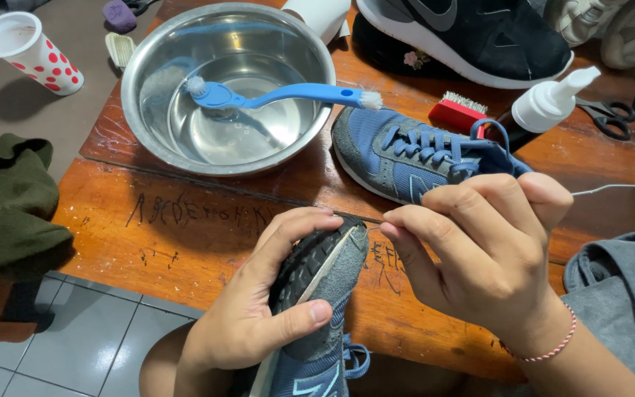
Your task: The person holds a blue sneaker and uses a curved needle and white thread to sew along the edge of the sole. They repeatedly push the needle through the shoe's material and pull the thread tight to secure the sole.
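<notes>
far left, a white cup with red dots [27,51] stands on the grey floor, and a dark green cloth [9,206] lies below it beside the edge of the wooden table [185,228]. on the table a steel bowl [229,88] holds a little water, with a blue double-ended brush [281,94] resting across it, bristles at both ends.

the left hand [251,309] is closed around the toe of a blue and grey sneaker [321,287], thumb pressed on the suede side, fingers curled over the black sole. the shoe's long axis runs from the person's lap up toward the table, toe pointing away, sole turned to the left.

just right of the toe, the right hand [486,250] is pinched shut on a thin metal hook tool [611,189], its wire end sticking out to the right; the fingertips sit at the seam between sole and upper. both hands meet at the toe.

behind them lies the 2nd blue sneaker [413,154], then a red brush [458,112], a white pump bottle [553,103], scissors [611,117] and a black sneaker [479,37].
</notes>
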